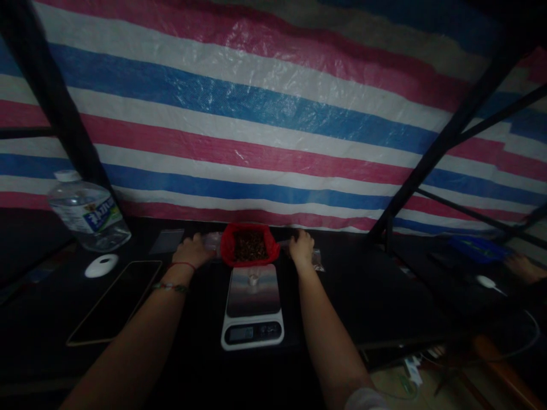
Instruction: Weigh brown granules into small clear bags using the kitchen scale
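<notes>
My left hand (191,252) rests on the black table, fingers loosely spread, its thumb side at some clear plastic bags (212,243). Between my hands sits a red-lined container (228,250) filled with small brown bits (250,246). On the container's right, my right hand (301,249) lies with its fingers apart and fingertips partly hidden. Beside it is a small clear bag (317,260) with some contents. Nearer to me stands a white kitchen scale (252,336), with a small clear object (253,279) on its metal plate; its kind is unclear.
A large water bottle (92,213), a white mouse-shaped object (101,265), a dark tablet or phone (117,302) and a flat clear bag (167,241) lie left. Striped sheeting hangs behind, between black metal posts. At right, another person's hand (523,267) is near a blue tray (476,249).
</notes>
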The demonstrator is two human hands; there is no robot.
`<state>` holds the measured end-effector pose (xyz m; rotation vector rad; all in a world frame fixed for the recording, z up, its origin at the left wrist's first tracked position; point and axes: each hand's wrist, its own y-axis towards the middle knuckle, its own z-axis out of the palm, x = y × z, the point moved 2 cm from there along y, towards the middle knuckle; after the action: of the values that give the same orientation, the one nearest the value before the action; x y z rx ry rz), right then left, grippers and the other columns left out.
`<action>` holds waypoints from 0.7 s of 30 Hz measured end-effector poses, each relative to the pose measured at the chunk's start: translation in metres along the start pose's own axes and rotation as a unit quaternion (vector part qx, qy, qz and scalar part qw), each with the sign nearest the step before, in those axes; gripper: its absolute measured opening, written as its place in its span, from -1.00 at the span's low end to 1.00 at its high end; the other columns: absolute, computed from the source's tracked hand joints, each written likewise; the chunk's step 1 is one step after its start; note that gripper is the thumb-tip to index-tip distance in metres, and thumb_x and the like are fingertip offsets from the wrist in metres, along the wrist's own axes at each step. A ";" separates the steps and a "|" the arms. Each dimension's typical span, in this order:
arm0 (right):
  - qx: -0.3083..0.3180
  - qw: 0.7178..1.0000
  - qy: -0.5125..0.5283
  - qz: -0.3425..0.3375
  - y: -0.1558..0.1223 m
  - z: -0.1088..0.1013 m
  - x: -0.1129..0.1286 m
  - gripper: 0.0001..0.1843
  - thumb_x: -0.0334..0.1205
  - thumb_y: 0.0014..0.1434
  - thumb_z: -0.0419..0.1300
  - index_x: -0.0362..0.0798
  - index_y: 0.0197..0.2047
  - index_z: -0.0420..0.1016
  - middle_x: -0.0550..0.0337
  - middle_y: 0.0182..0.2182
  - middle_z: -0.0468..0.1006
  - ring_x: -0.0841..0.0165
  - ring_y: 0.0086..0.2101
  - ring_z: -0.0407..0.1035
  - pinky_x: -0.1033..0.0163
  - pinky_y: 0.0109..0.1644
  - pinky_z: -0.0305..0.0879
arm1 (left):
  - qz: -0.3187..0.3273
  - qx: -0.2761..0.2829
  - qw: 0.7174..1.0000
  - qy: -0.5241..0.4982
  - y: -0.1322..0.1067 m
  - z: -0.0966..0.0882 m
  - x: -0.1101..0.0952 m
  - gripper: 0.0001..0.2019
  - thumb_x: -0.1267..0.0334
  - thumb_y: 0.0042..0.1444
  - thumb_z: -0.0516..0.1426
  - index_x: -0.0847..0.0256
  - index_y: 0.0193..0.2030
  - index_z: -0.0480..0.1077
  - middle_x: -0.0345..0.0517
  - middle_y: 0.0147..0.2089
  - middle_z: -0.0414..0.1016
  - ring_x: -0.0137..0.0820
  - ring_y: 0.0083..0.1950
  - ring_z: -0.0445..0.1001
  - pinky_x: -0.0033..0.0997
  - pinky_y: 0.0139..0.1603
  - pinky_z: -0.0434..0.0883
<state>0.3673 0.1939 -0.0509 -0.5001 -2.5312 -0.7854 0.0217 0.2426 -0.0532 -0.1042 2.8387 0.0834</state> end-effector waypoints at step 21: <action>-0.020 0.887 0.302 -0.350 -0.040 -0.042 0.074 -0.72 -0.43 0.16 0.02 -0.01 -0.16 0.48 0.08 -0.15 0.48 0.30 -0.06 0.34 0.10 0.07 0.26 | 0.278 -0.288 0.908 -0.120 -0.024 -0.047 -0.034 -0.59 0.36 0.13 -0.04 0.30 0.13 0.31 0.08 -0.10 0.52 -0.18 -0.08 0.48 -0.18 -0.01 0.38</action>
<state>0.2996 0.1529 0.0002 0.6186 -2.0605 -1.0317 0.0421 0.2171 0.0003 0.5534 2.4165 0.9791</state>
